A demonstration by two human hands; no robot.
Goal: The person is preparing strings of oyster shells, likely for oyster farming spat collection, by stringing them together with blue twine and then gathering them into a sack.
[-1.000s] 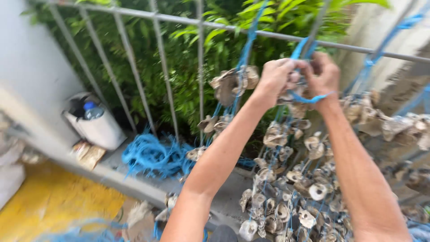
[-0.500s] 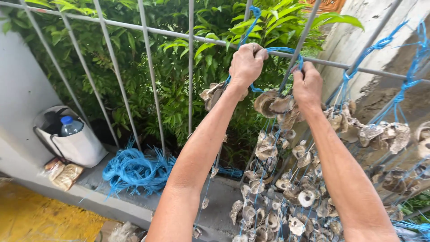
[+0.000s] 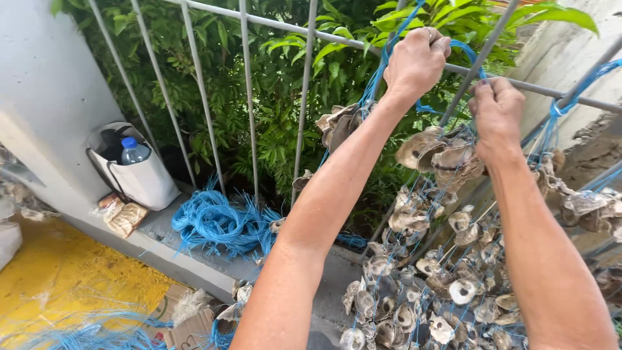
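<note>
Both arms reach up from the bottom of the frame toward the upper right, elbows low, forearms angled steeply. Left hand (image 3: pixel 418 61) sits at the top centre-right, curled into a fist, knuckles up, clamped on the blue rope (image 3: pixel 389 55) where it crosses the metal railing (image 3: pixel 304 97). Right hand (image 3: pixel 495 113) is just beside it, lower and to the right, back of hand facing the camera, fingers bent down and closed on the same rope at the rail; exact finger contact is hidden. Wrists near each other, not touching.

Below the hands, centre right, a string of oyster shells (image 3: pixel 440 155) hangs off the rope, top shells touching the underside of the right wrist area. More shells in a pile (image 3: pixel 427 291) fill the lower right.

Middle left: a heap of loose blue cord (image 3: pixel 214 223) lies on the concrete ledge (image 3: pixel 155 227). Left of it, a white bag (image 3: pixel 146 178) stands against the wall with a plastic bottle (image 3: pixel 133 150) inside. Green bushes (image 3: pixel 272 78) behind the bars. Yellow floor (image 3: pixel 58 279) in the lower left.
</note>
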